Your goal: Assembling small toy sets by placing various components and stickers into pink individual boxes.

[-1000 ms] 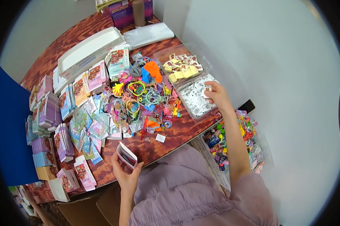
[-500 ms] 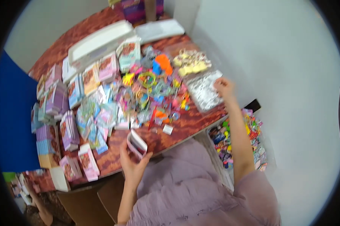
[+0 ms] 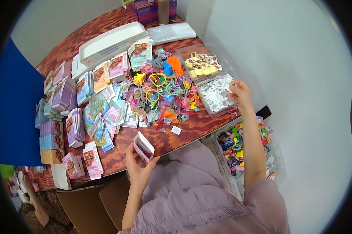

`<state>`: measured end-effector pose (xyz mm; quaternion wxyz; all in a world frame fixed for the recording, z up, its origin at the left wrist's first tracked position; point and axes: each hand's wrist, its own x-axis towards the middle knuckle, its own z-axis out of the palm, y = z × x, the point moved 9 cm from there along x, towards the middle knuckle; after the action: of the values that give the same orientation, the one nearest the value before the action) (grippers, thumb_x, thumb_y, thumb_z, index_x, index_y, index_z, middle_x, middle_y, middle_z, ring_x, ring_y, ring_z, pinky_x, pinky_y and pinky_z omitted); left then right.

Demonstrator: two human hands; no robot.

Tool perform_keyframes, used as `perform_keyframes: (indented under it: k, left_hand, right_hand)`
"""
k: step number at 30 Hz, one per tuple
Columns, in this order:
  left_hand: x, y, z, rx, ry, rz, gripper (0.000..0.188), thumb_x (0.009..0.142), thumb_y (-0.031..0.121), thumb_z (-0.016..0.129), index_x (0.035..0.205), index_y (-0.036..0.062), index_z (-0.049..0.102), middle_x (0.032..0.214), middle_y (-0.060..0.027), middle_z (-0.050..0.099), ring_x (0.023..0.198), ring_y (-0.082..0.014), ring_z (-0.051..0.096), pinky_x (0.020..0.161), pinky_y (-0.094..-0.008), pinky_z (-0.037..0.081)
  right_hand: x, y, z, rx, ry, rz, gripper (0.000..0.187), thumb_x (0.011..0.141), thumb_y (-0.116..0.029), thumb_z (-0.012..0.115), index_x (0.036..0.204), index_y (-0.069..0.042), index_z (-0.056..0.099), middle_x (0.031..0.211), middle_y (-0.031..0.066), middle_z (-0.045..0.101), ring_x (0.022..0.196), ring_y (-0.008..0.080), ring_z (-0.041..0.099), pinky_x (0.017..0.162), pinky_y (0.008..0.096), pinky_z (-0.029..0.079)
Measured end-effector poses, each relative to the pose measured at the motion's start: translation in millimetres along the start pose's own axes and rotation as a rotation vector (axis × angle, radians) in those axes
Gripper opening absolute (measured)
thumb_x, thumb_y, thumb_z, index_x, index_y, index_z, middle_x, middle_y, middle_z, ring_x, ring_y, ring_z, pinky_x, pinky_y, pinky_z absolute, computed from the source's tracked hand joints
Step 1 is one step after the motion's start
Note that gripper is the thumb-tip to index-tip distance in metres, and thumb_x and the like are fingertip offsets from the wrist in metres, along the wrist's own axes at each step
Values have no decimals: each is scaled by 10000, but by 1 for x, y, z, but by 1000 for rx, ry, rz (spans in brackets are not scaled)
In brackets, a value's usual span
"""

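Observation:
My left hand (image 3: 138, 173) grips a small pink cardboard box (image 3: 142, 153) by its sides, near the table's front edge. The box's top is open toward me, and something dark reddish shows inside. My right hand (image 3: 242, 95) hovers at the right edge of a clear plastic tray, over a heap of small silver-white packets (image 3: 214, 94). Its thumb and fingertips are pinched together; what they hold, if anything, is too small to make out. Behind those packets, the same tray holds small pale-yellow and brown printed pieces (image 3: 203, 67).
A pile of colourful small toys and bands (image 3: 160, 85) covers the table's middle. Left of it lie flat printed packets (image 3: 102, 113) and stacks of boxes (image 3: 64, 95). A bin of small toys (image 3: 234, 146) stands below the right edge. Another person's arm (image 3: 37, 202) shows at lower left.
The view has shifted slightly and sharpened. My right hand stays by the silver-white packets, its fingertips pinched, and my left hand keeps the pink box in nearly the same place.

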<state>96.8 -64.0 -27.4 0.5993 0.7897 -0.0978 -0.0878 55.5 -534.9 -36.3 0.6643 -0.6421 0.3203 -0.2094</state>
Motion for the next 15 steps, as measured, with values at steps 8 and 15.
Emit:
perform_keyframes:
  k: [8,15]
  left_hand:
    - [-1,6,-2,54,-18,36,772,709,79,855,1352,14,433,1187,-90,551,1034,-167,576,858,-307,509]
    - [10,22,2,277,26,210,707,686,48,878,1277,10,492,1188,-110,556,1053,-205,590,887,-329,510]
  right_hand:
    - [1,-2,7,261,-90,30,121,915,-122,665,1026,-117,617,874,-29,626,772,73,573,633,224,460]
    - [-105,-60,133,218,-476,-33,119,908,-62,652,1016,-66,603,887,2,630,754,58,560,632,211,457]
